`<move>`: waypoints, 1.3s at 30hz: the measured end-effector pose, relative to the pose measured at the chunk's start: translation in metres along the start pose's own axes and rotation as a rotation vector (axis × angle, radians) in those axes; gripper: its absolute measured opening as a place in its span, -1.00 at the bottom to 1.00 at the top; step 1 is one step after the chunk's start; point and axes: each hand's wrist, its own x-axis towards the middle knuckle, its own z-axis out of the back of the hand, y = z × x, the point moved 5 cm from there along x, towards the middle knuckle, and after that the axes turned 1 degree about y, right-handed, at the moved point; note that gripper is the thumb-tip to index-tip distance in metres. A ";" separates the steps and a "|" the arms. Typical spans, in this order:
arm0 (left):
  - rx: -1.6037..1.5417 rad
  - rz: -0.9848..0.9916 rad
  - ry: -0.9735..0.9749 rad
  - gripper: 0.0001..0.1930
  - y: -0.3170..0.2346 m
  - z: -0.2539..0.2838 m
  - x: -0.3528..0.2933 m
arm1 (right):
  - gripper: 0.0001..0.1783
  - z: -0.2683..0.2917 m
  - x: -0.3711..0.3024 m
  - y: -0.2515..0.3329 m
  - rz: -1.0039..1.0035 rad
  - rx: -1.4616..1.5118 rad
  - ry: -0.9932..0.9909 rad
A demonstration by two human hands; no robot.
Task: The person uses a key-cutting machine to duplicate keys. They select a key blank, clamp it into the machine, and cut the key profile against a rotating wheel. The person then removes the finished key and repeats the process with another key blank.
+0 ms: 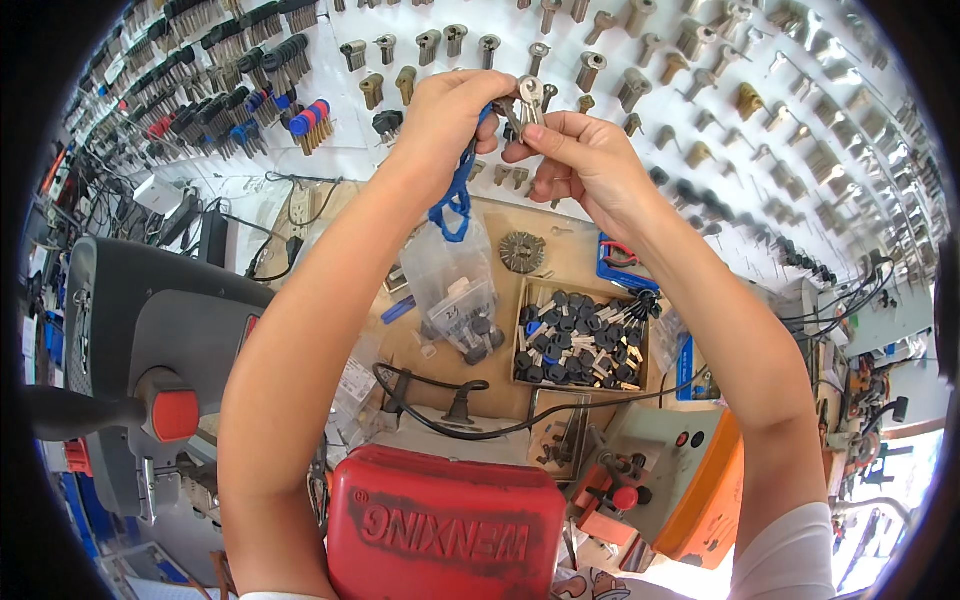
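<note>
Both my arms reach up toward the wall of hanging keys. My left hand (pixel 455 115) is closed on a bunch of silver keys (pixel 531 95) at its ring end, and a blue lanyard (pixel 455 205) hangs down from it. My right hand (pixel 590 160) pinches the bunch from the other side, its thumb lying against the key blades. The two hands are close together, with the keys between them. Part of the bunch is hidden by my fingers.
Rows of key blanks (pixel 635 90) cover the wall. Below lie a box of black-headed keys (pixel 580 335), a plastic bag (pixel 455 290) and a round metal cutter (pixel 522 252). A red machine (pixel 445 525) stands nearest, with an orange machine (pixel 705 490) at right and a dark grey machine (pixel 165 330) at left.
</note>
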 end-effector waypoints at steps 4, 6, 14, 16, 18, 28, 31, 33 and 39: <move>0.018 -0.030 0.057 -0.77 -0.002 -0.002 0.000 | -0.71 0.004 -0.003 0.001 -0.008 0.005 -0.002; 0.090 0.052 0.097 -0.76 -0.003 -0.004 -0.004 | -0.71 0.008 -0.003 0.000 -0.016 -0.009 0.005; 0.114 -0.019 0.074 -0.69 0.000 -0.004 -0.003 | -0.66 0.001 -0.006 -0.006 0.005 0.116 0.008; 0.092 -0.019 0.075 -0.69 0.001 -0.004 -0.003 | -0.65 -0.002 -0.007 -0.005 0.027 0.149 -0.003; 0.080 -0.027 0.089 -0.68 0.001 -0.003 -0.003 | -0.64 -0.005 -0.008 -0.004 0.036 0.164 -0.013; -0.060 -0.069 -0.024 -0.74 0.005 0.003 -0.001 | -0.67 -0.007 -0.014 -0.003 0.063 0.201 -0.168; -0.056 -0.014 -0.132 -0.76 0.009 0.013 0.000 | -0.69 0.008 -0.004 -0.013 0.053 0.137 -0.308; -0.108 0.026 -0.169 -0.77 0.013 0.017 -0.001 | -0.71 0.019 0.007 -0.015 0.077 0.111 -0.386; -0.296 0.121 -0.164 -0.75 0.023 0.019 -0.002 | -0.70 0.015 0.019 -0.007 0.210 0.252 -0.361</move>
